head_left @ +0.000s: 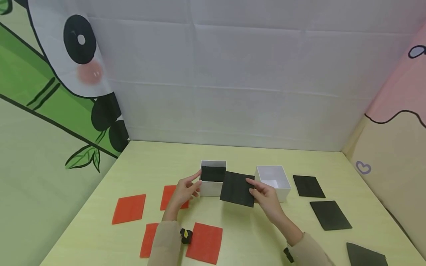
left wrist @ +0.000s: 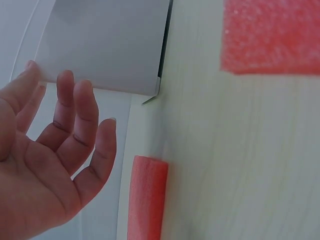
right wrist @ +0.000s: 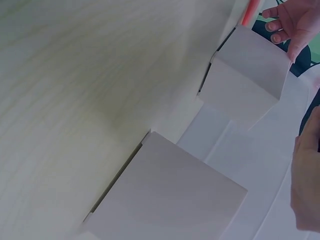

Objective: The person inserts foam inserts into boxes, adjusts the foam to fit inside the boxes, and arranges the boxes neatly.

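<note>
Right hand [head_left: 270, 202] holds black square [head_left: 235, 189]; left hand [head_left: 183, 191] touches white box [head_left: 210, 189]

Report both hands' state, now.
Left hand: open, fingers loosely bent, a fingertip touching the white box on the left.
Right hand: closed, pinching a black square sheet by its edge.

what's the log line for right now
right hand: holds black square | left hand: touches left white box | inside it: black piece

Soft even light, faint shadows; dim wrists
</note>
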The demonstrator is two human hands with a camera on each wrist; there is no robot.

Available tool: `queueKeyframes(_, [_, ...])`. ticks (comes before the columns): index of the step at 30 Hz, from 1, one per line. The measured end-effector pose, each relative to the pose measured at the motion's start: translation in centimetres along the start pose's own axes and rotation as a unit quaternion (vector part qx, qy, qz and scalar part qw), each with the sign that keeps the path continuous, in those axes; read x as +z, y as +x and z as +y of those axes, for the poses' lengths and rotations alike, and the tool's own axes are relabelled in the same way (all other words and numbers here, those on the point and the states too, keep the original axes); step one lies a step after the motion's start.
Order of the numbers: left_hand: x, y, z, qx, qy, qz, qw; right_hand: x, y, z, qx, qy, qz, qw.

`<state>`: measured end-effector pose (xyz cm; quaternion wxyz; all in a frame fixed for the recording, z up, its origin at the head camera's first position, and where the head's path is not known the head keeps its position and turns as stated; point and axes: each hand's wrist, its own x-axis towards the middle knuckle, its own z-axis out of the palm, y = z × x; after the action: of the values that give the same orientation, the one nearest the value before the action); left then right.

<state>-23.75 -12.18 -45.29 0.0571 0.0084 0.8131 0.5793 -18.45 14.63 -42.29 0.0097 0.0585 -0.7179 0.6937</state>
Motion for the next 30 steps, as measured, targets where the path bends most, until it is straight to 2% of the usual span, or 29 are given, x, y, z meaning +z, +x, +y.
queueKeyframes(3, [-0.1, -1.0, 1.4, 0.001, 0.0, -0.005, 1.0, 0.4, 0.6, -0.1, -0.003, 0.006, 0.003, 1.0])
queueKeyframes(6, [-0.1, -1.2, 1.6, 0.003, -0.004, -0.008, 1.0, 0.7, 1.2, -0.2, -0.006, 0.017, 0.003, 1.0])
queueKeyframes(7, [-0.1, -1.2, 1.6, 0.004, -0.005, -0.008, 0.9999, 0.8, 1.4, -0.2, -0.01, 0.022, 0.002, 1.0])
queueKeyframes(10, [-0.1, -0.3, 0.2, 0.009, -0.008, -0.005, 0.9999, 1.2, 1.9, -0.2, -0.021, 0.039, -0.003, 0.999])
queueKeyframes(12, [0.0, -0.1, 0.1, 0.013, -0.007, -0.003, 0.9999, 1.5, 2.2, -0.2, -0.029, 0.044, -0.006, 0.999])
queueKeyframes(18, [0.0, -0.1, 0.0, 0.014, -0.012, -0.003, 0.9998, 2.4, 3.3, 0.0, -0.044, 0.046, -0.014, 0.998])
queueKeyframes(23, [0.1, -0.1, 0.2, 0.011, -0.009, -0.002, 0.9999, 2.9, 4.3, -0.1, -0.066, 0.036, -0.005, 0.997])
queueKeyframes(30, [0.1, -0.1, 0.3, 0.007, -0.008, 0.001, 0.9999, 3.6, 5.4, -0.3, -0.067, 0.014, 0.0, 0.998])
